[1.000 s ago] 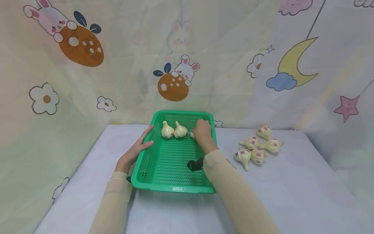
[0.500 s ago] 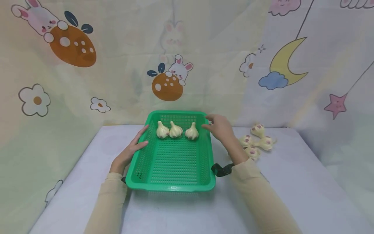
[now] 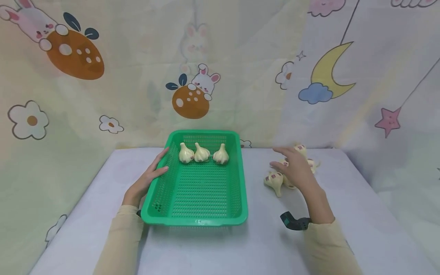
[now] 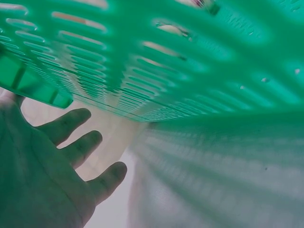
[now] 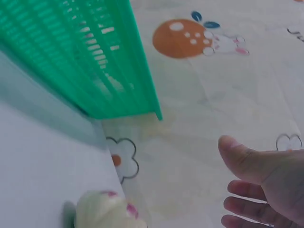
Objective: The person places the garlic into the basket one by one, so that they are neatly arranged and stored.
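Three garlic bulbs (image 3: pixel 201 154) are lined up across the far end of the green basket (image 3: pixel 194 221), whose left rim is touched by the left hand (image 3: pixel 146 178), fingers spread. Right of it, on the white table (image 3: pixel 268 229), loose garlic (image 3: pixel 274 181) is partly hidden by the right hand (image 3: pixel 298 168), thumb and fingers held apart.

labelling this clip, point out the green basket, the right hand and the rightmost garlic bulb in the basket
Green basket (image 3: pixel 200 193), head view, bare middle of its floor.
Right hand (image 3: pixel 297 167), head view, middle of the hand.
Rightmost garlic bulb (image 3: pixel 221 156), head view, middle of its body.
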### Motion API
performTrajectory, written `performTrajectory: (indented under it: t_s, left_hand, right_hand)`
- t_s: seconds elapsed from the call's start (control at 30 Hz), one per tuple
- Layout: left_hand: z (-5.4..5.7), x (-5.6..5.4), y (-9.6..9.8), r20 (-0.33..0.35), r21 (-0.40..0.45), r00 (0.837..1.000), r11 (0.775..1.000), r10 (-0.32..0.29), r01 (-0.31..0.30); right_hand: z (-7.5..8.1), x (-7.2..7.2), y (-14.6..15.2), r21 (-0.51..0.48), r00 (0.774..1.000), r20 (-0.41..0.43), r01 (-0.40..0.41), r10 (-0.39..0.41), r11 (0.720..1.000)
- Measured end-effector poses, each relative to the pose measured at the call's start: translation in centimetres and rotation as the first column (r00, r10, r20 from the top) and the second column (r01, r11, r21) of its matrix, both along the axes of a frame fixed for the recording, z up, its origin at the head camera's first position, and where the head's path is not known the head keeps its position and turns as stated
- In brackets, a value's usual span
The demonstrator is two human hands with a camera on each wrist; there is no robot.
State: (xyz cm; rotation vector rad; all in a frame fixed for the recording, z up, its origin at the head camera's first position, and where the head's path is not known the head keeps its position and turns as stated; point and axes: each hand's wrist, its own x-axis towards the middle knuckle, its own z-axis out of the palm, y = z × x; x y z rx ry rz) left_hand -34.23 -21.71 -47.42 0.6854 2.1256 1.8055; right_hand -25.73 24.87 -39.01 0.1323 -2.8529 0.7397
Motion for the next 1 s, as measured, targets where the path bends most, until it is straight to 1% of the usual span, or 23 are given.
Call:
performTrajectory:
  t_s: [0.1, 0.2, 0.27, 0.4, 0.5, 0.6, 0.8, 1.0]
  left_hand:
    - [0.0, 0.3, -0.1, 0.004, 0.002, 1.0, 1.0, 0.004, -0.004]
    - [0.0, 0.5, -0.1, 0.008, 0.013, 1.0, 1.0, -0.003, 0.003]
    - [0.0, 0.5, 0.0, 0.009, 0.018, 1.0, 1.0, -0.007, 0.006]
    - [0.1, 0.6, 0.0, 0.001, 0.008, 1.0, 1.0, 0.006, -0.006]
    - [0.1, 0.6, -0.1, -0.004, 0.001, 1.0, 1.0, 0.013, -0.013]
    - [0.2, 0.5, -0.2, -0.001, 0.008, 1.0, 1.0, 0.007, -0.007]
    - [0.3, 0.5, -0.3, 0.003, 0.006, 1.0, 1.0, 0.004, -0.004]
    - [0.1, 0.2, -0.1, 0.006, 0.025, 1.0, 1.0, -0.008, 0.008]
  right_hand:
    - [-0.3, 0.8, 1.3, -0.006, 1.0, 0.006, 0.03, -0.03, 1.0]
    - [-0.9, 1.3, 2.4, -0.015, 0.998, 0.038, 0.055, -0.054, 0.998]
    - [-1.4, 1.6, 3.0, -0.014, 0.995, 0.074, 0.061, -0.06, 0.998]
    - [-2.2, 1.7, 4.0, -0.002, 0.993, 0.112, 0.043, -0.043, 0.999]
    - [-2.8, 1.9, 4.6, 0.018, 0.993, 0.112, 0.026, -0.028, 0.999]
    - [-3.5, 2.0, 4.9, 0.038, 0.993, 0.117, 0.013, -0.018, 0.999]
    - [-4.8, 1.8, 5.2, 0.041, 0.986, 0.166, 0.022, -0.029, 0.999]
    - [-5.7, 1.7, 5.5, 0.059, 0.985, 0.171, 0.021, -0.031, 0.998]
